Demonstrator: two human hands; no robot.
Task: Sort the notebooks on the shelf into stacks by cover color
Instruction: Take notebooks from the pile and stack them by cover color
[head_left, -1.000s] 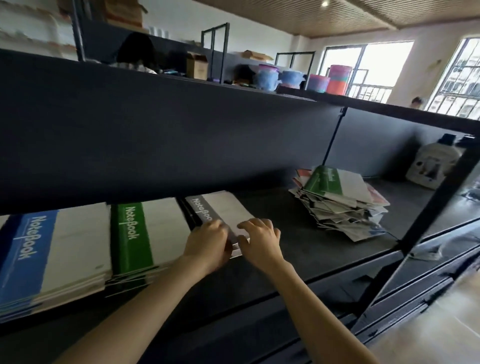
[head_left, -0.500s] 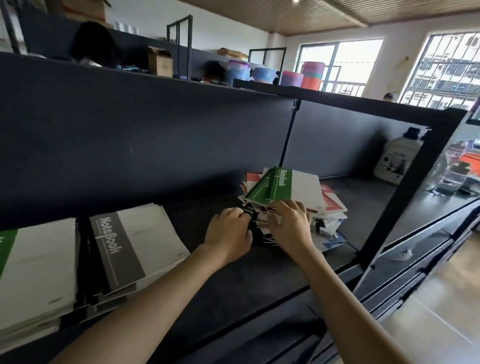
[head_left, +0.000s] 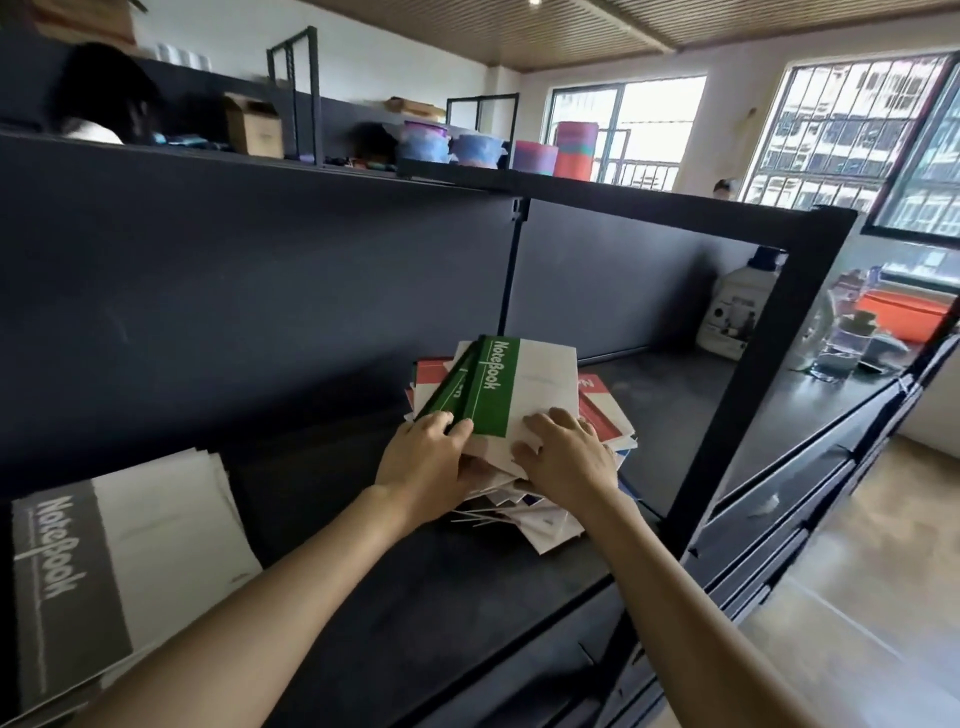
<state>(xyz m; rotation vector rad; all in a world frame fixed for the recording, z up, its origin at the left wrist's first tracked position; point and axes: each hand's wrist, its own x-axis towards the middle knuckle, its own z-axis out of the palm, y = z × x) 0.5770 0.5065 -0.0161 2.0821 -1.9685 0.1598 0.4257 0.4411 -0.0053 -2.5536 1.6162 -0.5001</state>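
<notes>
Both hands have moved further onto the mixed pile (head_left: 540, 519) since half a second ago, and only the grey stack (head_left: 130, 545) now shows at the left.

Head view: the green notebook (head_left: 524, 384) lies on top of the pile, midway along the shelf (head_left: 415, 597), with a red notebook (head_left: 602, 410) beneath it. The left hand (head_left: 426, 457) grips its spine edge with curled fingers, apparently to lift it clear for sorting. The right hand (head_left: 563, 457) rests on the white cover, fingers spread and barely bent, steadying it and gripping nothing.

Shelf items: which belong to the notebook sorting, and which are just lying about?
Job: green notebook, gripped by the left hand, right hand resting on it; mixed pile beneath; grey stack.
Lying about: white jug, cardboard box, coloured tubs.
</notes>
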